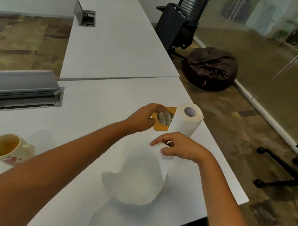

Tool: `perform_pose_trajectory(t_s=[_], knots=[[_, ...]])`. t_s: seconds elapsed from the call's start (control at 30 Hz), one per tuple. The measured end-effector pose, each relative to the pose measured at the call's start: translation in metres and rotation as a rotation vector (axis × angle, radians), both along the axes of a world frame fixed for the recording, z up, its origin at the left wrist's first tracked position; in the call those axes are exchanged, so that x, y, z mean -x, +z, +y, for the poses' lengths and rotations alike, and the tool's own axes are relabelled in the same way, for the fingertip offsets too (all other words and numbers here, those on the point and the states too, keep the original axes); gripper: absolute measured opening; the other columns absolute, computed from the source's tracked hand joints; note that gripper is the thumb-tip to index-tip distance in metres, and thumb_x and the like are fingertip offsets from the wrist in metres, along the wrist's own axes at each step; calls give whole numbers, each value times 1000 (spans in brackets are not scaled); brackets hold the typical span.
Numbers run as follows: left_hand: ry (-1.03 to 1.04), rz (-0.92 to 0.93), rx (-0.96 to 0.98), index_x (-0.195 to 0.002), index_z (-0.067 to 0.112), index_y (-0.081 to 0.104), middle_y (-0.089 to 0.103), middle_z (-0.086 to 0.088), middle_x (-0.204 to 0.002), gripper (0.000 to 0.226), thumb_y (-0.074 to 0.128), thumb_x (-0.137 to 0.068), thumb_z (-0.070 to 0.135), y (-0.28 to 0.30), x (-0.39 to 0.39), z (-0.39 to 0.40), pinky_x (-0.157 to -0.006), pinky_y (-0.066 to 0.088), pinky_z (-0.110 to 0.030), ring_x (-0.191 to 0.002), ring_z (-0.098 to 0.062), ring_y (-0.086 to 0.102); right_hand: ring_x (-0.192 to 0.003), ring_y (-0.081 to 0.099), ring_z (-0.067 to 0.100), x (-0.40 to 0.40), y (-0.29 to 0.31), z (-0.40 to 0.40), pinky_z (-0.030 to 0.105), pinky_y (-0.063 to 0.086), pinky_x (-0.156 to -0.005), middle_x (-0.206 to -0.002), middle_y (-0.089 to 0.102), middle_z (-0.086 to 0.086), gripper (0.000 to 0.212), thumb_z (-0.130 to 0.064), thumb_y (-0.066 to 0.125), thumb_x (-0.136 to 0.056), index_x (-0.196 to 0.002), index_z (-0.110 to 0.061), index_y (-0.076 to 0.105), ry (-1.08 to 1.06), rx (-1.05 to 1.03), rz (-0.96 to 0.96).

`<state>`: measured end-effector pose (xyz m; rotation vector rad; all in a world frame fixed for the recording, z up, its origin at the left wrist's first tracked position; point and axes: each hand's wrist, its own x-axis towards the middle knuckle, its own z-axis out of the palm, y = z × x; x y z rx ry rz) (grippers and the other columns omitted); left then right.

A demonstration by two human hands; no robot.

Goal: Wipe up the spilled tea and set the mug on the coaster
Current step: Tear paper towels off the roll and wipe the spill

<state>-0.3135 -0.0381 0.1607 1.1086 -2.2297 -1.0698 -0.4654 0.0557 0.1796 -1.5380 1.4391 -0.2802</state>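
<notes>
A cream mug (9,148) with a floral print and some tea inside lies tipped at the table's left. A faint wet patch (41,137) shows just right of it. The orange coaster (164,118) with a dark mesh centre lies flat next to the upright paper towel roll (187,119). My left hand (143,118) reaches across to the coaster's left edge, fingers apart and holding nothing. My right hand (183,148) pinches a long paper towel sheet (137,180), which is still joined to the roll and billows down over the table.
The white table (94,108) has an open cable tray (22,91) at the left and its right edge close to the roll. A second table stands beyond. A black office chair (179,25), a brown beanbag (209,67) and a chair base (284,168) stand to the right.
</notes>
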Motion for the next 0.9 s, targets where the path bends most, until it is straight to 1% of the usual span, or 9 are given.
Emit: perform_pose_trajectory(t_s=[0.13,0.27,0.33,0.4,0.5,0.6,0.67,0.8,0.9], knots=[[217,99,-109,-129,20,45,46,-1,-135,57,48,-80,-8,-28,-69,6,-76,41,-15,-112,-11,49,-86,60,5,-21,25,-13,6,48,-70,-89,60,-21,48,-2,59,-77,-96,-45,66,48,142,-83],[208,103,-285,-128,26,42,43,6,-135,56,55,-81,-1,-54,-119,23,-71,40,0,-113,-6,44,-73,48,21,-46,35,-33,22,41,-68,-80,56,-14,49,-1,57,-71,-90,-45,69,-32,277,-233],[225,90,-279,-129,31,38,42,10,-132,60,57,-80,2,-61,-134,31,-79,34,-3,-114,-3,39,-67,44,19,-60,36,-41,15,40,-60,-80,54,-12,47,-4,55,-68,-91,-43,70,-67,307,-312],[297,55,-219,-133,25,39,45,7,-129,60,63,-80,10,-63,-144,33,-87,32,-15,-112,-4,39,-66,43,16,-71,35,-48,11,37,-56,-82,52,-10,50,2,54,-73,-92,-41,70,-83,332,-350],[453,32,-126,-122,15,54,59,2,-112,36,58,-88,25,-58,-159,29,-80,39,-23,-103,-16,53,-56,44,4,-85,33,-56,9,36,-55,-84,52,-8,51,5,53,-78,-92,-41,69,-128,407,-286],[505,38,-51,-96,17,64,60,4,-84,21,46,-94,28,-53,-178,23,-58,39,-10,-89,-26,60,-64,52,-5,-96,28,-66,3,38,-58,-85,57,-13,47,4,53,-77,-95,-38,67,-157,518,-180],[477,-6,11,-104,16,64,64,1,-91,27,41,-96,29,-52,-191,21,-66,38,-10,-93,-24,61,-81,55,-8,-105,21,-73,0,39,-67,-88,57,-14,46,4,53,-77,-100,-33,67,-152,580,-104],[455,-80,107,-133,24,46,59,-3,-130,37,36,-98,29,-51,-214,22,-91,40,-26,-117,-23,54,-83,52,4,-127,-2,-85,1,39,-71,-89,53,-5,38,4,53,-81,-105,-20,70,-180,727,21],[413,-212,213,-139,31,35,49,-1,-140,47,31,-93,30,-50,-225,22,-103,33,-30,-127,-21,45,-90,57,16,-136,-22,-85,17,46,-78,-91,50,-6,31,6,55,-81,-99,-12,71,-211,860,72]])
